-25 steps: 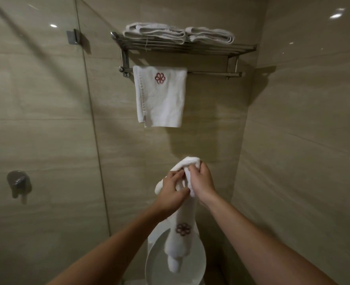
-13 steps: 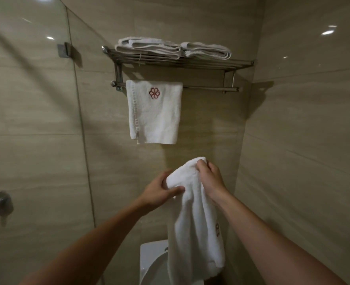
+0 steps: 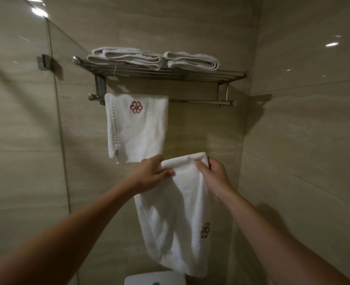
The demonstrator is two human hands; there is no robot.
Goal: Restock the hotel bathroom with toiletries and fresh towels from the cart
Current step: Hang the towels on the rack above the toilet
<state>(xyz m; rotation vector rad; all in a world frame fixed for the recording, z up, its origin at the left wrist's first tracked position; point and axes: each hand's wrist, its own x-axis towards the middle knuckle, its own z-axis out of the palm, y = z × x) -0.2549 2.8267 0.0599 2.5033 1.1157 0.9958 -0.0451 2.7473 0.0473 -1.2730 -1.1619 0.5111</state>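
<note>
My left grip (image 3: pixel 149 175) pinches one top corner of the fresh towel (image 3: pixel 176 219), my right grip (image 3: pixel 216 177) the other. Since a moment ago they've drawn apart, the cloth hanging spread below them, now level with the hem of the hung towel (image 3: pixel 137 128) above.

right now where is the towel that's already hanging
In the head view the hanging towel drapes over the left end of the lower bar, below the folded towels and above the left hand.

Hanging towel (image 3: pixel 136 128) covering rail (image 3: pixel 198 101) toward 9 o'clock — 3 o'clock stretch showing bare; shelf (image 3: pixel 170 76) overhanging at 12 o'clock.
</note>
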